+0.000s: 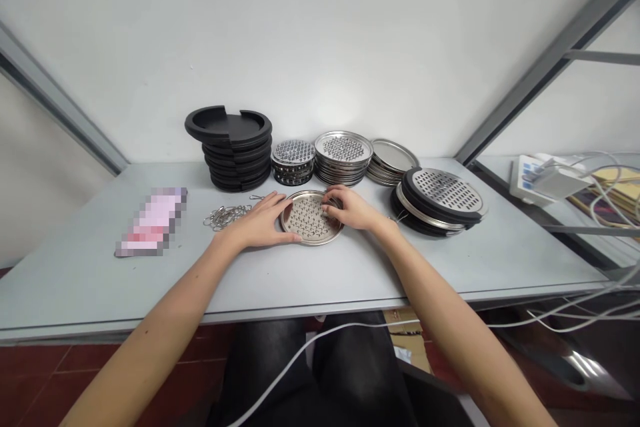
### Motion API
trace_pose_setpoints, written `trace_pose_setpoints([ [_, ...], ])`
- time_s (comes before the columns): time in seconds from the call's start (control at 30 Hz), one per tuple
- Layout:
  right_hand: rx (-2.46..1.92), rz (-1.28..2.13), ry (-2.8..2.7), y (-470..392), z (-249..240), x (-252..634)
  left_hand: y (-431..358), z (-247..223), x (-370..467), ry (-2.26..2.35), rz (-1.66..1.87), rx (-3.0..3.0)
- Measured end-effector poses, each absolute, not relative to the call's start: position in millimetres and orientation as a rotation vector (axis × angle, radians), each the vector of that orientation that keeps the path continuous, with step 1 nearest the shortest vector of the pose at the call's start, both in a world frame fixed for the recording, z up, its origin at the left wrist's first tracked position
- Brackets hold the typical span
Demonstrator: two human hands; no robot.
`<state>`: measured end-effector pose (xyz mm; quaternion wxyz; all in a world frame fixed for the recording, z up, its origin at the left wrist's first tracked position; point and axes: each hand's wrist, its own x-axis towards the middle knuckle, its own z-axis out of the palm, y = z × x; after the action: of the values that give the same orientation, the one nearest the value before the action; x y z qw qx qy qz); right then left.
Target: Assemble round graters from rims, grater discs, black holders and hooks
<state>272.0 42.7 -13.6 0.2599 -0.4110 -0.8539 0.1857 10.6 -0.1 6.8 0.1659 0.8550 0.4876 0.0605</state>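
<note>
A round metal grater disc (pixel 313 217) with raised teeth lies on the table in front of me, its shiny rim around it. My left hand (pixel 265 221) spans its left side, fingers at the far rim and thumb at the near rim. Over its right edge curl the fingers of my right hand (pixel 353 208); the thumb bends inward above the teeth, and part of the grip is hidden. Beside my left hand lies a heap of thin wire clips (pixel 225 216). To the right of my right hand, black-rimmed grater assemblies (pixel 440 200) sit stacked.
Along the wall stand stacks of black holders (pixel 235 160), small grater discs (pixel 293 161), larger grater discs (pixel 344 157) and plain metal rimmed discs (pixel 395 161). A blurred-out phone-like object (pixel 153 220) lies left. A white cable (pixel 350 325) hangs across the table's front edge.
</note>
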Motion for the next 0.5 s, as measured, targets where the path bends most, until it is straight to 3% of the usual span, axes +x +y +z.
trace_pose_setpoints([
  [0.5,-1.079,0.514,-2.345,38.7,-6.6,268.8,-5.0,8.4,14.5,1.368,0.038,2.404],
])
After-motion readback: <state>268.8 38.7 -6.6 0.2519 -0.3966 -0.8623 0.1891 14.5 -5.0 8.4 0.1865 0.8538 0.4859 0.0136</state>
